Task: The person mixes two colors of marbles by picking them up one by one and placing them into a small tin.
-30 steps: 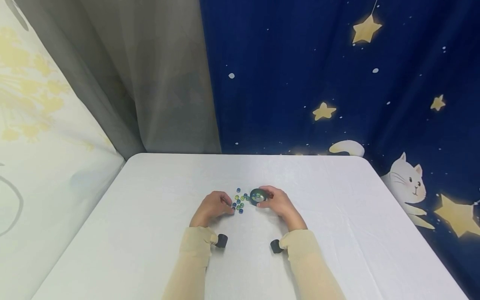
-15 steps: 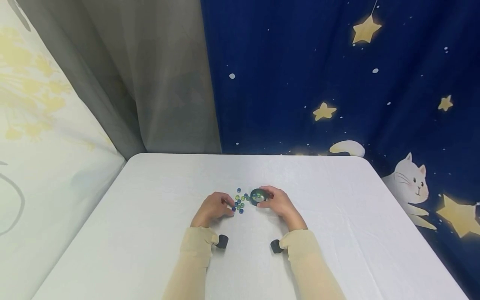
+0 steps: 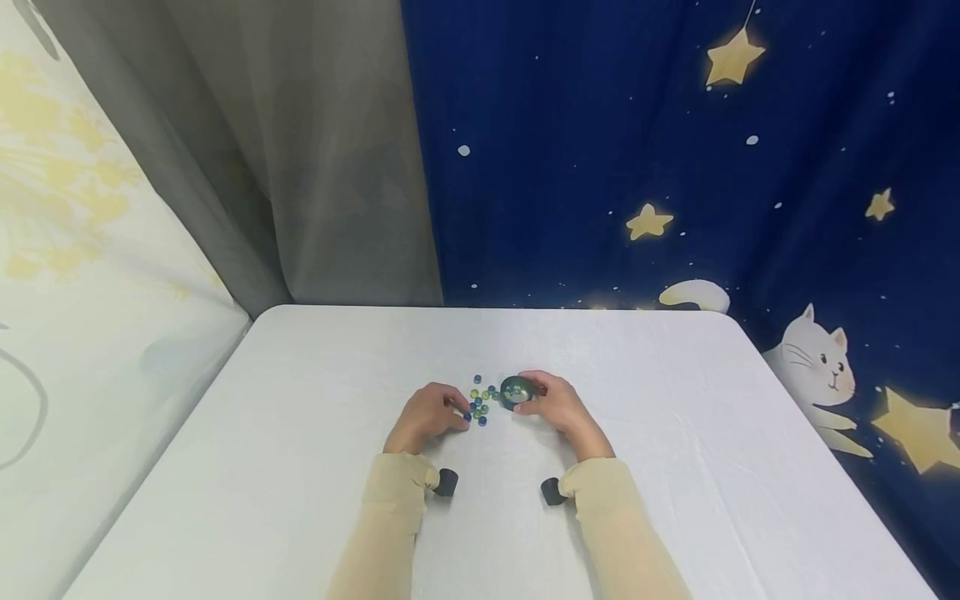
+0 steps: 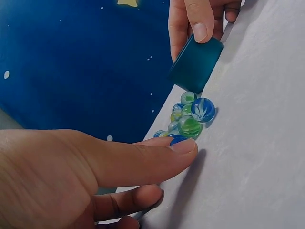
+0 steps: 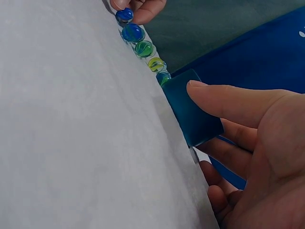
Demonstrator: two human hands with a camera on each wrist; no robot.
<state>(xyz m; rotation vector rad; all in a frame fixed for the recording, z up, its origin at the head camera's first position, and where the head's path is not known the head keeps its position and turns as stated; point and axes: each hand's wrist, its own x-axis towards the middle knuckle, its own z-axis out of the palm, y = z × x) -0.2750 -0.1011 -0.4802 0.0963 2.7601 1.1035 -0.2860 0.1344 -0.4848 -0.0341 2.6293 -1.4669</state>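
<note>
Several blue, green and yellow glass marbles [image 3: 480, 408] lie in a loose cluster on the white table. My left hand [image 3: 431, 412] is at the cluster's left side, with thumb and index finger pinching a blue marble [image 5: 125, 15]. In the left wrist view the thumb partly covers that marble. My right hand [image 3: 557, 404] grips a low, dark teal round cup [image 5: 193, 109] at the cluster's right side, thumb on its near wall and fingers behind. Several marbles show inside the cup in the head view. Its left side is close to the nearest loose marbles.
The white-covered table [image 3: 337, 358] extends around both hands. Behind it hang a grey curtain [image 3: 345, 167] and a dark blue curtain [image 3: 570, 125] with stars and a cat. A pale patterned cloth [image 3: 90, 250] is at the left. Black wrist devices [image 3: 446, 482] sit by both cuffs.
My left hand's fingertips have shifted very slightly and now close about the blue marble at the cluster's left edge. My right hand and the cup have stayed in place.
</note>
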